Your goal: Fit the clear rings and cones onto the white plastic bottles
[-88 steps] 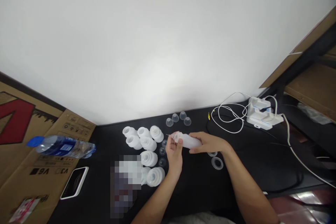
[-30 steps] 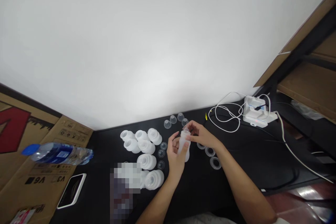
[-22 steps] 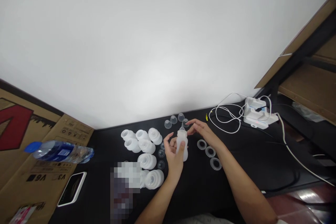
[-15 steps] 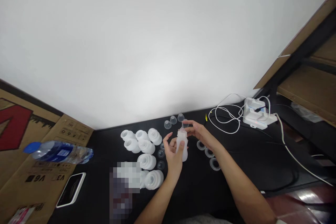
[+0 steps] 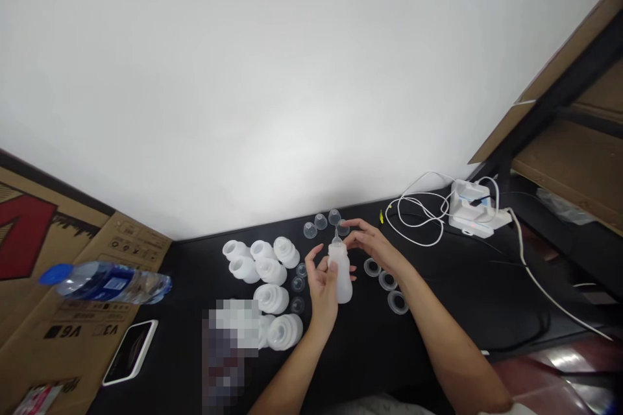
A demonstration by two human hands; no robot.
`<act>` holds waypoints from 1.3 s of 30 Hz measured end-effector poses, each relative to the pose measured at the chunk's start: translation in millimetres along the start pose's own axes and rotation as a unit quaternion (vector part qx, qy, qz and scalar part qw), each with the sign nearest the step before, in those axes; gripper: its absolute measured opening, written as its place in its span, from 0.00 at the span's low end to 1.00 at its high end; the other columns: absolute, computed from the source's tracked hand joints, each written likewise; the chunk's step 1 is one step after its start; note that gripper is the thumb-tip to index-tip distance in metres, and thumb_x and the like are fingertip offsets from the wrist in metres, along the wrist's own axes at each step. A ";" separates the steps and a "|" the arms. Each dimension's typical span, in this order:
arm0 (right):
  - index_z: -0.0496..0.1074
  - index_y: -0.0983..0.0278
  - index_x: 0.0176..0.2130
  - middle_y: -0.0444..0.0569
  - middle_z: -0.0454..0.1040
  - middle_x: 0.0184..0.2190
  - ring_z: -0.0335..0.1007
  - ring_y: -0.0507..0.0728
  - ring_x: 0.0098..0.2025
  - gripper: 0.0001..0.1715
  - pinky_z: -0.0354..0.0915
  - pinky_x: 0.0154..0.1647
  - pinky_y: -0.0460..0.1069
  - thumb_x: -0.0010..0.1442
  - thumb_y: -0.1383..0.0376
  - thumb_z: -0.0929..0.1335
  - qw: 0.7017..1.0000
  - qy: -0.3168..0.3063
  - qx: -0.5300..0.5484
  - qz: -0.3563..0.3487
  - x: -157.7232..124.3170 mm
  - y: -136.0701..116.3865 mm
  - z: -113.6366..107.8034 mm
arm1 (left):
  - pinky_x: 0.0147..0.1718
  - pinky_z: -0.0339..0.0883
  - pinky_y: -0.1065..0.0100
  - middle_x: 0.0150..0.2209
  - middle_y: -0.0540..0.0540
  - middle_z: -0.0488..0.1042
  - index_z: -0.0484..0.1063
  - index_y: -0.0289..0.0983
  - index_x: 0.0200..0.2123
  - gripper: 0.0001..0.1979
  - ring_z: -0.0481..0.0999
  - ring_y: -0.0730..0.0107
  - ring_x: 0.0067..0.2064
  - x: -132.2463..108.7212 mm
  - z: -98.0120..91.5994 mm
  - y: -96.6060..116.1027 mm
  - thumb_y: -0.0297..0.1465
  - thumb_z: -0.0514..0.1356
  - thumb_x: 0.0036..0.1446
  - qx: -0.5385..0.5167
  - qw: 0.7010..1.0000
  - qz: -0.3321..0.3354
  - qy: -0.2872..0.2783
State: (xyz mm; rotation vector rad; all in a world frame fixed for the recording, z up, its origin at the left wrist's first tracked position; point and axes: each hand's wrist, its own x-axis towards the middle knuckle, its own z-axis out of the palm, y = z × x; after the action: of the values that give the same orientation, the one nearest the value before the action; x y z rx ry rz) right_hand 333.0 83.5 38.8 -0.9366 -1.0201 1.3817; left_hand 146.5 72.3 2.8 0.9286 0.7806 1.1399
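My left hand (image 5: pixel 318 285) grips a frosted white plastic bottle (image 5: pixel 341 275) upright, with the thumb across its front. A thin clear tip (image 5: pixel 336 235) rises from the bottle's top. My right hand (image 5: pixel 372 246) is open just right of that top, with its fingers apart and holding nothing. Small clear cups (image 5: pixel 321 221) sit just beyond my fingertips. Several white bottle-shaped parts (image 5: pixel 271 299) stand left of my left hand, and several small clear pieces (image 5: pixel 298 284) lie between them and that hand. A pixelated patch (image 5: pixel 231 350) hides part of the white group.
Several dark rings (image 5: pixel 388 281) lie right of the bottle on the black table (image 5: pixel 438 311). Further right are a white cable (image 5: pixel 413 220) and a white power unit (image 5: pixel 470 211). A blue-capped water bottle (image 5: pixel 107 284) and a phone (image 5: pixel 130 352) lie on cardboard (image 5: pixel 82 253) at left.
The bottle has swung from lying sideways between both hands to upright in my left hand. My right hand has let go and opened beside its top.
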 end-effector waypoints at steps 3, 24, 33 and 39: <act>0.71 0.59 0.66 0.53 0.85 0.51 0.82 0.61 0.51 0.35 0.71 0.56 0.57 0.67 0.52 0.77 0.999 -0.046 0.012 0.007 0.0 1.4 3.3 | 0.34 0.83 0.59 0.53 0.37 0.84 0.57 0.46 0.69 0.40 0.89 0.56 0.38 0.2 -1.5 -1.5 0.56 0.69 0.64 -0.008 1.000 -0.010 -0.012; 0.74 0.60 0.59 0.49 0.88 0.39 0.85 0.60 0.43 0.38 0.75 0.43 0.52 0.56 0.56 0.85 1.000 0.006 -0.001 0.009 2.7 12.4 12.1 | 0.35 0.82 0.62 0.48 0.39 0.85 0.53 0.44 0.69 0.41 0.89 0.57 0.39 -4.2 0.7 -4.1 0.50 0.71 0.65 0.015 1.000 -0.001 0.001; 0.75 0.62 0.50 0.51 0.89 0.41 0.86 0.59 0.38 0.31 0.75 0.42 0.52 0.55 0.54 0.86 0.999 0.026 0.009 0.039 0.8 9.9 16.2 | 0.32 0.82 0.65 0.43 0.43 0.84 0.54 0.44 0.67 0.41 0.87 0.63 0.32 1.7 -2.0 -2.8 0.47 0.74 0.62 0.005 1.000 -0.007 -0.013; 0.73 0.59 0.49 0.50 0.89 0.41 0.84 0.57 0.35 0.31 0.73 0.37 0.50 0.56 0.52 0.85 0.999 0.038 0.017 0.028 3.9 19.1 21.1 | 0.37 0.82 0.62 0.46 0.41 0.85 0.57 0.42 0.67 0.41 0.88 0.61 0.36 -0.4 1.0 -0.1 0.50 0.73 0.62 0.035 0.999 0.008 0.019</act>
State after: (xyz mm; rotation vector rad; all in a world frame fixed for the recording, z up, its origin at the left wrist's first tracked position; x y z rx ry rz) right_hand 306.9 86.0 27.3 -0.9909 -0.9170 1.3952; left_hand 147.4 71.8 3.2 0.9746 0.8494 1.1543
